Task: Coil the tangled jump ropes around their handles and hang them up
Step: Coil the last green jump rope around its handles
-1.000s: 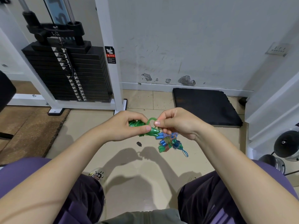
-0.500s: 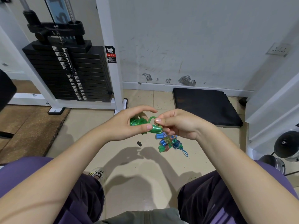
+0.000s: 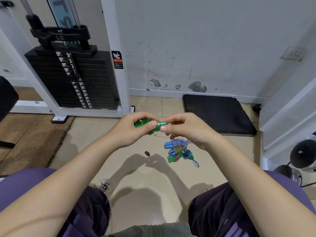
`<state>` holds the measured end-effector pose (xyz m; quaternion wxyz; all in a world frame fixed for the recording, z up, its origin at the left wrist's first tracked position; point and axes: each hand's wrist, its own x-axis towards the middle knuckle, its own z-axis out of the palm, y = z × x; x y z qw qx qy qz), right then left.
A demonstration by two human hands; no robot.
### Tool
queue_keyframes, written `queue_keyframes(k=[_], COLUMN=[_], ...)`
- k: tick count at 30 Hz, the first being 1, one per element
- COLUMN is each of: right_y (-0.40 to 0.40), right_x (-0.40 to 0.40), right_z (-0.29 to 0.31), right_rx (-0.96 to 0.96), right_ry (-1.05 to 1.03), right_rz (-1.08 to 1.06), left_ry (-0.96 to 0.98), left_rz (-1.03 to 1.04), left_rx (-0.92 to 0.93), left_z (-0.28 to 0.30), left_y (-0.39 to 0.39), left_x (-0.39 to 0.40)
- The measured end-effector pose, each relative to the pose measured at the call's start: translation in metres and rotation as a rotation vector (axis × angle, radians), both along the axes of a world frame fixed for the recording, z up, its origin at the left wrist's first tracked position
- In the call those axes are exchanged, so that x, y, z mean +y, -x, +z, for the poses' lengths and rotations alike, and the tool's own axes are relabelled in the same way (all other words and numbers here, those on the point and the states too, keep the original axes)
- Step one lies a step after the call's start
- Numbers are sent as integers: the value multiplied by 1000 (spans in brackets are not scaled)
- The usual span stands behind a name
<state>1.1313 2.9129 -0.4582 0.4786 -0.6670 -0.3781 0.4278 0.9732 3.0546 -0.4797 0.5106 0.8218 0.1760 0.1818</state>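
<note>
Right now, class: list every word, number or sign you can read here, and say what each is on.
Warning sticker on the white machine post: red band and pictogram, print too small to read.
Black top plate: small white marks, illegible.
Weight stack tags: blurred.
Nothing else is readable.

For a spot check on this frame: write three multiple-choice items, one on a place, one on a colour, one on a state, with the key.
1. Where does the pile of jump ropes lie?
A. on the floor below the right hand
B. on the black mat
C. on the weight stack

2. What colour is the rope bundle in the hands?
A. blue
B. green
C. red

3. How is the left hand?
A. flat on the floor
B. hanging idle
C. gripping the bundle

Key: 1 A, the pile sits on pale floor under the right hand; 2 B, handle and coils show green; 3 C, fingers and thumb wrap it.
</note>
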Motion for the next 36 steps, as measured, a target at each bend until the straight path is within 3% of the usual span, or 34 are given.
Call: queue_keyframes(k=[6,12,19,22,25,32,36], right_y=[8,10,6,-7,-8,6,9], right_x=[6,7,6,7,6,8,9], right_z=[-6,-7,-7,2,5,-2,-2], right_rx=[-365,-473,-789,-398,-38,241,282], right_ry=[-191,-259,-366,-338,-339,-222,-160], right_rz=[-98,-164,-129,-308,-323,-217,-155], left_ry=[69,139,256,364,463,597,504], left_rz=[79,110,202,33,-78,-141,-124], left_rx=[9,53,203,151,146,281,252], left_z=[-1,2,3,13,18,15,16], left_y=[-3,-4,-6,-4,-3,2,1], left_x=[-2,-2,-2,-3,-8,-11,-19])
